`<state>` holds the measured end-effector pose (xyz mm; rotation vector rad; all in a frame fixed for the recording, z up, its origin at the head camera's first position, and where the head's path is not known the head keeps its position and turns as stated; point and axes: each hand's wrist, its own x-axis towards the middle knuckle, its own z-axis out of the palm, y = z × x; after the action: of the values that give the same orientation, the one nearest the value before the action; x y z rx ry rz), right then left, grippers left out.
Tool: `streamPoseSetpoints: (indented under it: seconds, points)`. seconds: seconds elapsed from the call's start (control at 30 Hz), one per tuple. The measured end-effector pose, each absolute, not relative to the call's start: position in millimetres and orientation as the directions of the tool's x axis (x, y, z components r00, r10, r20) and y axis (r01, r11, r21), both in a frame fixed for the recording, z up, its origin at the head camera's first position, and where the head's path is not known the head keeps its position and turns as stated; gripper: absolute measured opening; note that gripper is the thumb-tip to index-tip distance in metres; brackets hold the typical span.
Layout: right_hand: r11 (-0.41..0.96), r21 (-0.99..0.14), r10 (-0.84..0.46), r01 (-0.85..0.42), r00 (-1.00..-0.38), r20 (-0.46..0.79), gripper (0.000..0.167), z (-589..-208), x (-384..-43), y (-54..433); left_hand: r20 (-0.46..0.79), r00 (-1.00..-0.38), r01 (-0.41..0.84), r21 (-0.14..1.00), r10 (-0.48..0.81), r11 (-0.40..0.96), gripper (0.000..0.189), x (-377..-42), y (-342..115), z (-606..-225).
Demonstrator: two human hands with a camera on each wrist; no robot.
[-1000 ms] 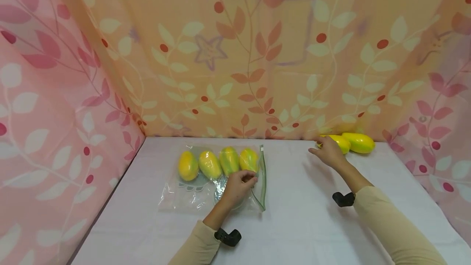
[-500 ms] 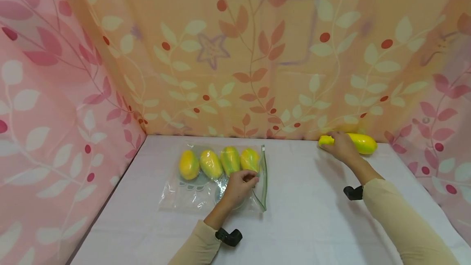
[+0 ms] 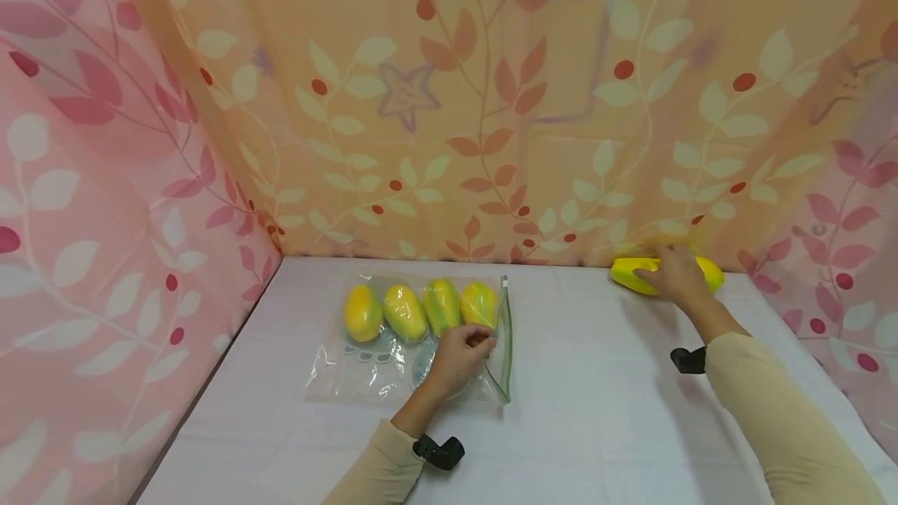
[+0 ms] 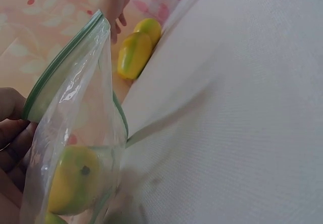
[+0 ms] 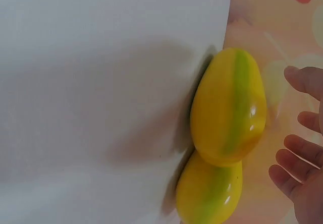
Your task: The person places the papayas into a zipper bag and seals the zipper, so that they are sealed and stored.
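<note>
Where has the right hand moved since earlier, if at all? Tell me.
Yes: the right hand moved rightward in the head view, against the patterned backdrop.

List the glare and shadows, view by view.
Head: glints on the clear bag, soft shadow beside the right sleeve. Left wrist: bright streaks on the bag, slanting shadow across the white cloth. Right wrist: small highlights on both fruits, broad soft shadows on the cloth.

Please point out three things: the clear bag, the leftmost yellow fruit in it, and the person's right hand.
Clear bag (image 3: 335,377), head view: bare plastic, lower left.
Leftmost yellow fruit (image 3: 362,313), head view: middle of its visible side.
Right hand (image 3: 679,274), head view: back of the hand.
</note>
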<state>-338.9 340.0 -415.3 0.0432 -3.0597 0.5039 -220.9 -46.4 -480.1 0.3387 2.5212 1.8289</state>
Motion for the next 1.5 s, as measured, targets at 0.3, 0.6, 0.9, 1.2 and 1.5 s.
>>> streamPoseSetpoints:
  seconds: [0.3, 0.6, 0.9, 1.2, 1.5]
  points:
    - [0.959, -0.284, -0.015, -0.003, -0.999, -0.042, 0.073, -410, -341, 362, 0.133, -0.974, 0.183, 0.938, 0.183, 0.294, 0.024, -221, -46, -481]
    - [0.955, -0.297, -0.048, -0.021, -0.995, -0.083, 0.077, -412, -344, 369, 0.117, -0.978, 0.165, 0.940, 0.174, 0.300, 0.021, -219, -46, -479]
    - [0.945, -0.324, -0.075, -0.036, -0.991, -0.107, 0.074, -416, -348, 360, 0.111, -0.980, 0.158, 0.939, 0.166, 0.306, 0.021, -222, -47, -483]
    - [0.950, -0.310, -0.083, -0.047, -0.991, -0.104, 0.076, -427, -349, 361, 0.108, -0.979, 0.156, 0.940, 0.170, 0.304, 0.022, -221, -48, -483]
    - [0.963, -0.263, -0.076, -0.054, -0.995, -0.072, 0.068, -426, -349, 358, 0.123, -0.979, 0.167, 0.944, 0.164, 0.286, 0.022, -219, -47, -482]
